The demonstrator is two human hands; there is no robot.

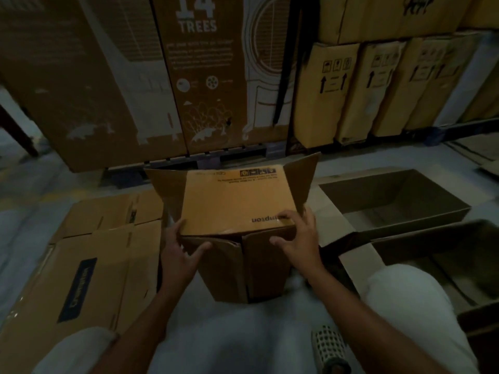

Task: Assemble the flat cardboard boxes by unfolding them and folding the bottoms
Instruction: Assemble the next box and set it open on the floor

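Your left hand (181, 251) and right hand (298, 236), fingers spread, press the smooth brown cardboard box (237, 206) flap down.

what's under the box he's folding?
The box sits in front of the knees, both hands on it: left hand, right hand. Beneath it only pale floor shows at its sides; anything directly underneath is covered.
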